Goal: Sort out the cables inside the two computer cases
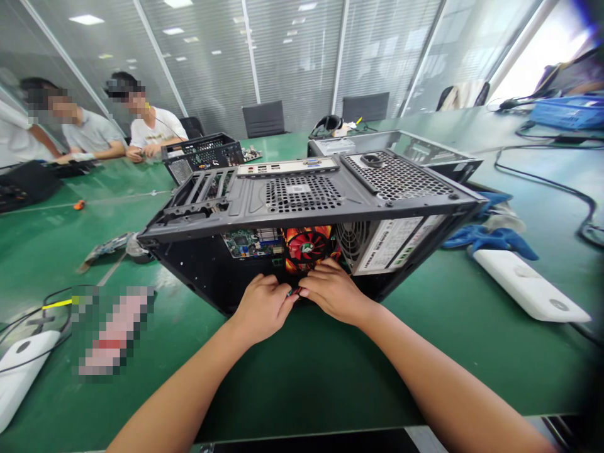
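Observation:
A black computer case (pixel 302 211) lies in front of me with its open side facing me. Inside are a green motherboard (pixel 248 242), a red cooling fan (pixel 306 247) in a flame-patterned housing, and a power supply (pixel 391 245) with a white label. My left hand (pixel 263 308) and my right hand (pixel 336 292) meet at the opening, just below the fan. Both have their fingers closed in a pinch around a small dark piece (pixel 295 291) with a hint of red and green. Its kind is too small and covered to make out.
Blue gloves (pixel 493 239) and a white power bank (pixel 531 284) lie to the right. At left are a blurred pink item (pixel 116 333) and another white device (pixel 26 371) with cables. More cases (pixel 202 154) stand behind, and people (pixel 151 132) sit at the far left.

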Available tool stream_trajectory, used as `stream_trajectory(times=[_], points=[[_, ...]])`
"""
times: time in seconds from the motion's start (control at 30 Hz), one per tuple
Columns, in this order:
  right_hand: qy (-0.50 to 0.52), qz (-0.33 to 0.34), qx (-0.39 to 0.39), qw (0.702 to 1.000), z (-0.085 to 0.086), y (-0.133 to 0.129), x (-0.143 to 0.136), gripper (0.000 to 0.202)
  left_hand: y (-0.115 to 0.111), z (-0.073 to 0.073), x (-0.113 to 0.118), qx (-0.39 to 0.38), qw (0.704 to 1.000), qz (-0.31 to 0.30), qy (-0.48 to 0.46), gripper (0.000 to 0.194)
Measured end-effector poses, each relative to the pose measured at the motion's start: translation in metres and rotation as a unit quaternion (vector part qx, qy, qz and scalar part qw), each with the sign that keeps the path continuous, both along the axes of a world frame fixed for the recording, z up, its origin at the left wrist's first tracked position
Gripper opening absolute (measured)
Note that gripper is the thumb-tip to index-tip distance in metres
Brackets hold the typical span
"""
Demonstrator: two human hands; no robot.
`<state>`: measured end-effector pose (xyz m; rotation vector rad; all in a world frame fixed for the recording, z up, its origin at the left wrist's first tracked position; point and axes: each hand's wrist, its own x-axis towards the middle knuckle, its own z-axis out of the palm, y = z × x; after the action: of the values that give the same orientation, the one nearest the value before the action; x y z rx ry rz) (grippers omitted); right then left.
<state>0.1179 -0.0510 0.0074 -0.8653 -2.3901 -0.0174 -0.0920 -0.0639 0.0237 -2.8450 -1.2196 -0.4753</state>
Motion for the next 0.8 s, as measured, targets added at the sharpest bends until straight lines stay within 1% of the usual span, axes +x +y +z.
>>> stream_trajectory(times=[0.07,0.13,0.2,0.27,0.33,0.4,0.43,0.47,0.5,0.57,0.63,0.7,0.77,0.8], points=[[0.007,-0.005,0.007,1.0,-0.001,0.0,-0.001,0.03,-0.001,0.003,0.001,-0.041,0.998,0.002,-0.039,0.039],[0.009,-0.009,0.018,1.0,-0.001,-0.001,-0.001,0.03,-0.002,0.007,0.002,-0.133,0.986,-0.002,-0.103,0.04],[0.01,-0.008,0.026,1.0,0.0,-0.003,-0.001,0.029,-0.002,0.01,0.001,-0.247,0.954,-0.004,-0.169,0.039],[0.013,-0.005,0.031,0.999,0.002,-0.004,-0.001,0.028,-0.002,0.013,0.0,-0.334,0.918,0.004,-0.215,0.04],[0.013,-0.002,0.036,0.999,0.003,-0.004,0.0,0.027,-0.002,0.015,-0.001,-0.386,0.892,0.012,-0.235,0.042],[0.008,0.0,0.043,0.999,0.003,-0.004,0.0,0.026,-0.002,0.015,-0.001,-0.409,0.881,0.014,-0.236,0.045],[0.006,0.0,0.044,0.999,0.003,-0.003,0.0,0.026,-0.002,0.014,-0.001,-0.407,0.884,0.014,-0.231,0.044],[0.006,-0.001,0.045,0.999,0.002,-0.003,-0.001,0.027,-0.001,0.014,-0.001,-0.392,0.893,0.013,-0.223,0.043],[0.006,-0.002,0.044,0.999,0.001,-0.002,-0.001,0.028,-0.001,0.012,0.0,-0.363,0.908,0.013,-0.21,0.041],[0.009,-0.002,0.037,0.999,0.0,-0.001,-0.001,0.029,-0.001,0.008,0.0,-0.269,0.947,0.01,-0.174,0.039],[0.012,-0.001,0.028,1.0,-0.001,0.0,-0.001,0.03,0.0,0.003,0.0,-0.162,0.978,0.007,-0.131,0.039],[0.013,0.0,0.018,1.0,0.0,0.0,-0.001,0.031,0.0,-0.001,0.0,-0.087,0.992,0.002,-0.095,0.039],[0.015,0.001,0.012,1.0,0.0,0.0,-0.001,0.031,0.0,-0.004,-0.001,-0.054,0.996,-0.006,-0.076,0.038],[0.015,0.001,0.009,1.0,0.001,0.0,-0.001,0.031,0.0,-0.004,-0.001,-0.052,0.996,-0.007,-0.075,0.038]])
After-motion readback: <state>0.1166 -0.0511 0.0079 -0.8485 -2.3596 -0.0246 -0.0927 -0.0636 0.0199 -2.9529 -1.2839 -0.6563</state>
